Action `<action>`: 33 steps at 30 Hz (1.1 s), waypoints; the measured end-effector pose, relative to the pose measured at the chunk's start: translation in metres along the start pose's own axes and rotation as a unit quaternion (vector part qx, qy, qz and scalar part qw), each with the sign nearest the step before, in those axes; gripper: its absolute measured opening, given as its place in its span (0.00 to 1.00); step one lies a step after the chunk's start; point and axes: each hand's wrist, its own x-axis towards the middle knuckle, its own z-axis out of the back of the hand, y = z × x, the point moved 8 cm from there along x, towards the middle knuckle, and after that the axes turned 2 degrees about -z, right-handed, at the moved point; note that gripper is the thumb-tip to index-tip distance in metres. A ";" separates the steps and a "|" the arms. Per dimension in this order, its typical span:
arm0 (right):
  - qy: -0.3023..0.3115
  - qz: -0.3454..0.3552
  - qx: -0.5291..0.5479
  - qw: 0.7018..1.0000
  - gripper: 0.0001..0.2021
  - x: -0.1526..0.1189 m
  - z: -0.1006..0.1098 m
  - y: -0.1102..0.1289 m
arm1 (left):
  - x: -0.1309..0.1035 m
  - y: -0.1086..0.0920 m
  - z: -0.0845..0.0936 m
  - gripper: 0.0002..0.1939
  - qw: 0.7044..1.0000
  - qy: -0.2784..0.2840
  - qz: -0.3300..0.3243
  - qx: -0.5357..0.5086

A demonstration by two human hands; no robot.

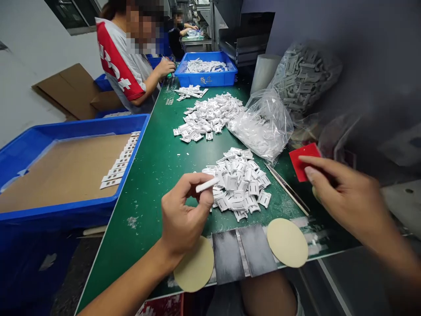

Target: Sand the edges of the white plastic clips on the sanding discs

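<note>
Between the thumb and forefinger of my left hand, a small white plastic part is pinched, seen nearly edge-on. It hovers in front of a heap of similar white parts on the green table. Off to the right, my right hand grips a flat red square piece by its near edge. Two dark, dusty abrasive sheets lie at the table's front edge. A round cream disc sits left of them, and another cream disc sits right.
A larger pile of white parts lies farther back, beside a clear plastic bag. A blue bin stands behind. A thin tool rests at right. The blue tray at left holds a row of parts. A co-worker works at the far left.
</note>
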 end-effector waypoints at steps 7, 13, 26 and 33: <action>0.026 0.078 -0.305 0.949 0.15 -0.013 -0.032 0.021 | 0.009 0.027 -0.018 0.10 0.970 0.066 0.155 -0.173; 0.124 0.084 -0.345 0.926 0.12 -0.016 -0.061 0.013 | 0.002 0.024 -0.032 0.10 0.923 0.135 0.202 -0.298; 0.126 -0.158 0.296 0.933 0.14 -0.033 -0.018 0.022 | -0.010 0.006 -0.038 0.13 0.938 0.242 0.131 -0.211; 0.214 0.171 0.176 0.945 0.21 -0.062 -0.015 0.124 | -0.014 -0.010 -0.037 0.15 0.941 0.269 0.089 -0.183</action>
